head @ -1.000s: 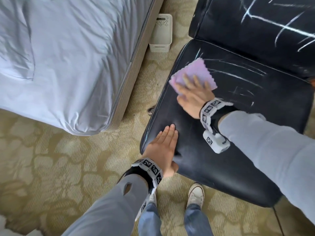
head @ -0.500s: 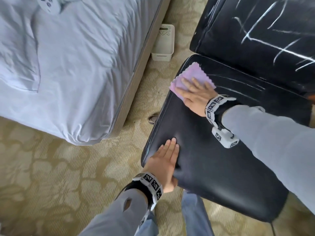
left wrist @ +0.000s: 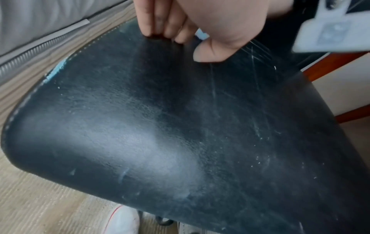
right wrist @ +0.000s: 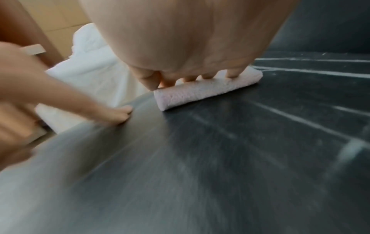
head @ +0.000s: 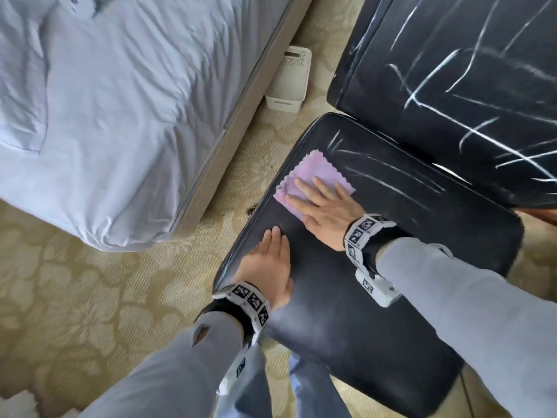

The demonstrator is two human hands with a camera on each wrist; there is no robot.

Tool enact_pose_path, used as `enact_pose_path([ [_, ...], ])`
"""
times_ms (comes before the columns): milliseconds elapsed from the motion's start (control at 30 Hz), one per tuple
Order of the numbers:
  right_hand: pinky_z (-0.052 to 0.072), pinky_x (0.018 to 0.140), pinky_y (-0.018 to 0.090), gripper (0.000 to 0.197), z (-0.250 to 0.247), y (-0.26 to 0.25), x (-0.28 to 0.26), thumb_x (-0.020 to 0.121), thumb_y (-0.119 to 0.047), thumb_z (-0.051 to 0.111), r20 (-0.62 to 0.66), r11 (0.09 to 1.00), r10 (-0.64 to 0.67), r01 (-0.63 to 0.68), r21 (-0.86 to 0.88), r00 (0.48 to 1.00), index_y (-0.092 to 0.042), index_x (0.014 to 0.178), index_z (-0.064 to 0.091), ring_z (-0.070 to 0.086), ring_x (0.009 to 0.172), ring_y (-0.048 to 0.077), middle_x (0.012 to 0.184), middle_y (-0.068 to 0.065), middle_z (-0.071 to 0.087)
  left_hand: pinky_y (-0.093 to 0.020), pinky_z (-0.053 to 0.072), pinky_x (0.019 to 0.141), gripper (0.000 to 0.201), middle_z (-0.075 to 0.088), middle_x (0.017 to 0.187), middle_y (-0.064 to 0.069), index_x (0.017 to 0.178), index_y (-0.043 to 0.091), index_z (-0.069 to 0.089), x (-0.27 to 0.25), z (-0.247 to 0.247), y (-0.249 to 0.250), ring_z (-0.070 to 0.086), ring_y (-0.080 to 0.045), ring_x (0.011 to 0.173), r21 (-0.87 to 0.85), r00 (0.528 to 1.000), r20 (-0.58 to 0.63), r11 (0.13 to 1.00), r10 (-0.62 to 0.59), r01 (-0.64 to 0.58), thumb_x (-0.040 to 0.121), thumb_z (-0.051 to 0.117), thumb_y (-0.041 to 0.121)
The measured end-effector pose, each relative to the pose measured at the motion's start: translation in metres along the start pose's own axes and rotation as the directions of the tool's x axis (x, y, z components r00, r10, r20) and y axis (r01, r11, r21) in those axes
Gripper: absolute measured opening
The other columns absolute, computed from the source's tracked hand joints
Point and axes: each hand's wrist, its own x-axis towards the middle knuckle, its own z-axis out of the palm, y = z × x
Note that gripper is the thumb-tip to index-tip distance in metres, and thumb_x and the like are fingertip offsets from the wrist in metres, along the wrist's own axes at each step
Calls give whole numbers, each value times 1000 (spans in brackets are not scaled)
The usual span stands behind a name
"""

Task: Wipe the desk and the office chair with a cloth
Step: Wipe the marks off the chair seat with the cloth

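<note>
Right hand point(head: 327, 209) flat on the folded lilac cloth point(head: 310, 176), fingers point(head: 304, 188) spread straight, pressing it onto the black office chair seat point(head: 376, 312) near its left edge. Left hand point(head: 268, 270) flat on the seat's front-left corner, fingers together and extended. White chalky streaks point(head: 391, 179) right of the cloth and across the backrest point(head: 452, 70).

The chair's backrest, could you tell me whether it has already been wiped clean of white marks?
No, the backrest is crossed by many white streaks in the head view.
</note>
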Motion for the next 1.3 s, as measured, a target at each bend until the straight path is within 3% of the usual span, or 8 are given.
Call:
enact_pose_path([
  [167,2,121,53,54,-42,31,36,103,-35,23,-54,952,232,-215,219,971,-45,154,7,-10,152,21,164,-13,-13,-36,21,122,77,1,167,-19,159,2,6,6,-6,-8,6,-29,155,18,1000,-5,1000,18,-18,99,43,33],
  [267,7,120,56,58,-32,20,22,102,-38,27,-48,955,211,-195,225,976,-39,156,5,-9,152,26,164,-8,-16,-37,4,126,76,-1,167,-18,159,4,8,6,-9,-14,1,-28,156,15,996,-71,998,55,-54,98,44,31],
  [367,6,119,56,62,-1,1,-10,103,-39,26,-21,976,143,-137,168,990,-35,156,-5,-12,151,29,163,-4,-22,-39,-10,125,86,-19,165,-18,158,2,-7,13,-17,-9,-17,-28,153,34,991,-79,994,107,-104,98,45,32],
  [600,-3,122,50,61,-2,20,-6,105,-33,22,-1,992,73,-73,102,997,-43,153,-14,-19,150,22,162,-10,-25,-35,-1,126,90,-15,165,-19,158,-1,-4,46,-27,5,-12,-28,155,-22,999,-24,999,32,-33,95,44,41],
  [767,1,122,50,60,-27,38,25,103,-32,23,-75,940,256,-230,254,964,-45,155,-4,-12,152,21,163,-12,-18,-34,-2,125,90,-18,165,-18,158,1,-7,47,-35,-2,-13,-27,154,10,996,0,996,92,-92,96,44,40],
  [900,5,118,59,53,-42,45,34,105,-31,20,13,791,408,-360,494,913,-40,156,4,-11,152,26,165,-7,-14,-34,0,125,89,-17,165,-17,158,2,-7,51,-40,-6,-12,-26,155,21,992,27,992,121,-121,96,45,39],
  [1100,6,119,59,58,5,2,-19,105,-40,22,52,875,263,-261,407,963,-34,157,-2,-14,151,29,164,-3,-19,-35,4,125,90,-11,166,-19,158,0,-4,54,-41,-5,-8,-28,155,58,992,28,991,120,-122,97,45,44],
  [1300,-2,120,55,57,-14,8,5,105,-38,18,98,821,341,-347,453,935,-37,156,-8,-16,151,24,163,-9,-21,-40,5,127,91,-15,164,-24,157,-3,-8,55,-38,-8,-9,-33,154,123,988,62,981,142,-149,97,41,45],
])
